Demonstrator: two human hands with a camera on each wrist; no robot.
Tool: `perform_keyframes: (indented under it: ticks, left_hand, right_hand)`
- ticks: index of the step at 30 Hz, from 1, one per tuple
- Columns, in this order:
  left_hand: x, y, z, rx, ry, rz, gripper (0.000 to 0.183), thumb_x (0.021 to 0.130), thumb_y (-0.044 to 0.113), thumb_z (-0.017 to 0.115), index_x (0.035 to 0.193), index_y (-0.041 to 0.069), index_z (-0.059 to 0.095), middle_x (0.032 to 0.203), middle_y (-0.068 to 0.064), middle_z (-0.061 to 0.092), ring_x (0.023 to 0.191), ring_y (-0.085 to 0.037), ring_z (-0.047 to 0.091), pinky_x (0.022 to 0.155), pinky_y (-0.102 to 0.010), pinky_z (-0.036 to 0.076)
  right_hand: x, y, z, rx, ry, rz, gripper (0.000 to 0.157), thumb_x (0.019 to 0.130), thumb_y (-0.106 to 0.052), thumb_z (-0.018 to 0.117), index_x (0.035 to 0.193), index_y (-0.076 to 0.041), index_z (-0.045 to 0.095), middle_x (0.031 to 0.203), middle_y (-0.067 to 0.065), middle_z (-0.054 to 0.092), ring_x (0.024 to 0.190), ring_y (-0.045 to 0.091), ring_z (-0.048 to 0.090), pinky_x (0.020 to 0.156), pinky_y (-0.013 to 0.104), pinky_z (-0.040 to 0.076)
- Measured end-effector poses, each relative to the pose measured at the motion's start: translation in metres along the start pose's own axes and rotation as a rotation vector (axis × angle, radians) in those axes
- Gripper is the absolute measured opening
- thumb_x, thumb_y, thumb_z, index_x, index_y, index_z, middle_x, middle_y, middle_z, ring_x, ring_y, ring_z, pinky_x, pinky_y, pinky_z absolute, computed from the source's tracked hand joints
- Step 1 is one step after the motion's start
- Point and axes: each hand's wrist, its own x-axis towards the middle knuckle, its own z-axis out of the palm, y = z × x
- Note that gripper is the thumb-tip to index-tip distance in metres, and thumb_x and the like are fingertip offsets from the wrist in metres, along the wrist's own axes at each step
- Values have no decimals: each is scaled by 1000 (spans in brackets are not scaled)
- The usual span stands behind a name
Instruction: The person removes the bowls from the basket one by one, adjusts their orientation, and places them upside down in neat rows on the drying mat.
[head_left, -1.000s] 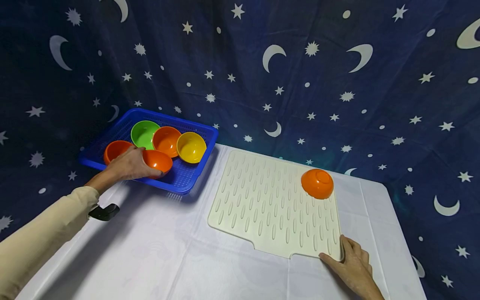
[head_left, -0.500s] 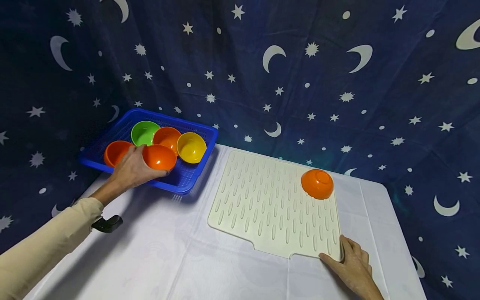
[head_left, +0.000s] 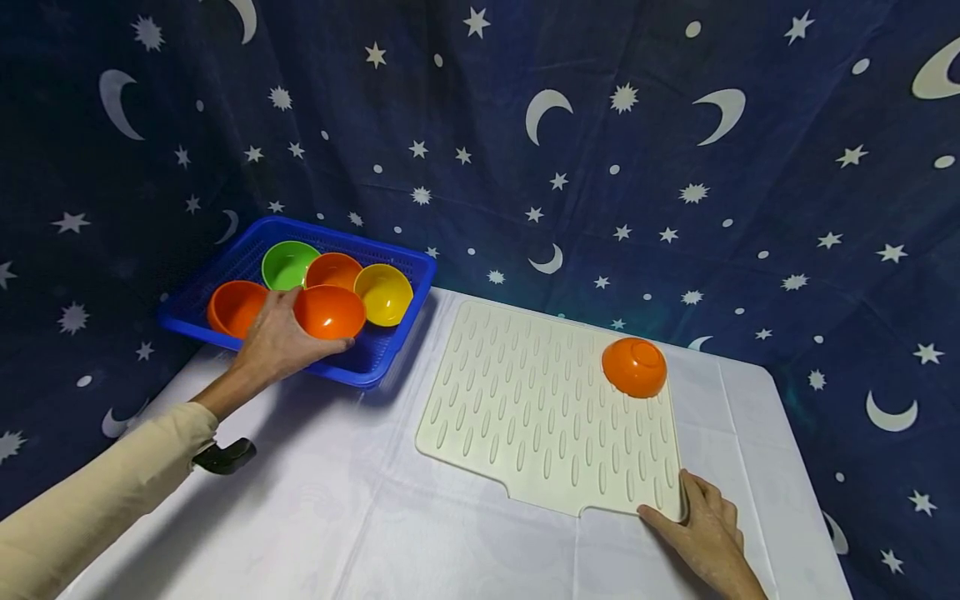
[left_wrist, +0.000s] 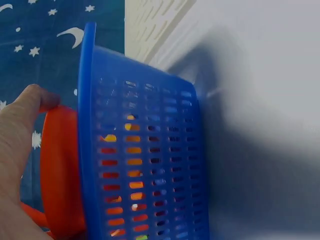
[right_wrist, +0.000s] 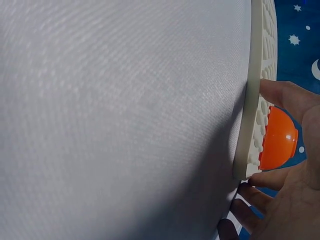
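My left hand (head_left: 279, 335) grips an orange bowl (head_left: 330, 312) at its rim, thumb at the near side and fingers at the far side. The bowl is held tilted over the near side of a blue basket (head_left: 171, 323). In the left wrist view this bowl (left_wrist: 61, 170) shows above the basket's rim, beside the thumb. My right hand (head_left: 708, 533) holds the near right corner of a cream drying board (head_left: 540, 417), thumb on the front edge and index finger along the right edge. On the board's far right lies another orange bowl (head_left: 634, 367), upside down.
Inside the basket stand a green bowl (head_left: 288, 263), a yellow bowl (head_left: 383, 295) and two more orange bowls, one left (head_left: 236, 307) and one at the back. The white-covered table (head_left: 420, 533) meets a dark blue star-patterned curtain (head_left: 495, 167) behind.
My left hand has lifted the orange bowl up from among the others and moved it a little to the right. The right hand and the drying board have stayed put.
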Motion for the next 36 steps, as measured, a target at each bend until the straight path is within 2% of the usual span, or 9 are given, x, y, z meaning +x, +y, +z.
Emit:
perform_keyframes:
  ticks: [7, 13, 22, 28, 36]
  left_hand:
    - [-2, 8, 3, -5, 5, 10, 118, 72, 57, 85, 152, -10, 31, 137, -34, 38, 111, -52, 49, 90, -65, 47]
    - [-4, 17, 6, -45, 51, -2, 115, 72, 56, 85, 152, -7, 34, 134, -34, 37, 112, -51, 47, 89, -65, 48]
    - [1, 36, 24, -133, 109, 21, 101, 72, 48, 86, 146, -4, 43, 134, -29, 39, 114, -47, 46, 90, -64, 47]
    - [3, 48, 32, -140, 81, 37, 103, 71, 48, 87, 149, -1, 42, 136, -27, 39, 113, -48, 49, 90, -62, 49]
    - [2, 59, 34, -121, 75, 77, 105, 71, 47, 86, 153, 1, 40, 140, -27, 39, 118, -49, 47, 91, -64, 48]
  right_hand:
    - [2, 0, -1, -5, -15, 6, 117, 87, -63, 69, 153, 14, 13, 149, 40, 10, 132, 61, 8, 99, 75, 19]
    - [3, -1, -3, 2, -22, 3, 116, 87, -63, 69, 153, 15, 12, 149, 40, 9, 132, 61, 7, 98, 74, 19]
    - [3, 0, -3, -3, -19, -8, 114, 88, -62, 68, 152, 16, 14, 147, 41, 10, 131, 61, 9, 95, 72, 23]
    - [3, -1, 0, 6, -14, -10, 114, 88, -62, 69, 153, 14, 14, 148, 40, 9, 132, 60, 8, 96, 72, 21]
    - [3, 1, 0, 10, -9, -13, 114, 88, -61, 69, 152, 15, 14, 148, 40, 9, 132, 61, 8, 96, 73, 21]
